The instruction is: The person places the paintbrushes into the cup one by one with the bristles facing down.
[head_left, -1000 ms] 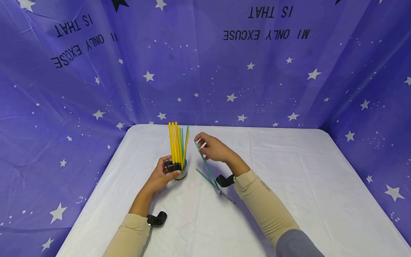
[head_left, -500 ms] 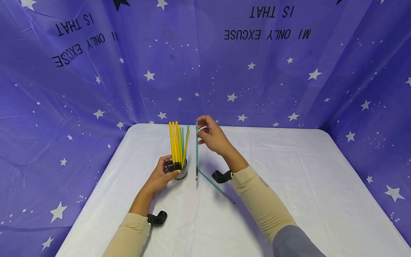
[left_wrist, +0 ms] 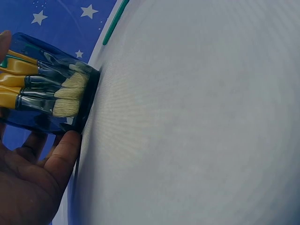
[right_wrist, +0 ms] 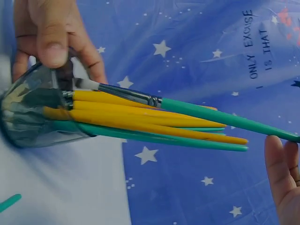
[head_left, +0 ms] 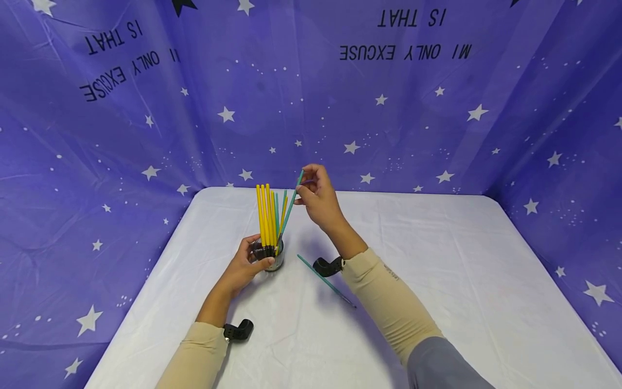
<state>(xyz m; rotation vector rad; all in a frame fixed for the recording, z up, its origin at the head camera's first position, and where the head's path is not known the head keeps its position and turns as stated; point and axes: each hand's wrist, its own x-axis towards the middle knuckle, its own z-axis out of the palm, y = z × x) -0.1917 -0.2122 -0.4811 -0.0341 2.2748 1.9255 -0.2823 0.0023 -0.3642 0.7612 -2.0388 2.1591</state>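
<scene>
My left hand [head_left: 245,267] grips a clear glass [right_wrist: 28,110] from its near side, thumb at the rim. Several yellow-handled paintbrushes [head_left: 266,216] stand in it with two green-handled ones, their pale bristles [left_wrist: 68,101] down against the glass bottom. Up and to the right, my right hand [head_left: 320,200] pinches a green paintbrush [right_wrist: 211,115] near the tip of its handle. That brush slants down to the left, its bristle end right at the glass's mouth. Another green paintbrush [head_left: 325,281] lies on the table to the right of the glass, partly behind the right wrist's camera.
A white cloth covers the table [head_left: 437,281]. A purple star-printed curtain [head_left: 311,97] rises behind it and at both sides. Black cameras sit on the left wrist [head_left: 238,330] and the right wrist [head_left: 328,266].
My right hand has lifted one green paintbrush from the table, turned it bristles down and brought it up and left to the glass. The left hand and glass have stayed put.
</scene>
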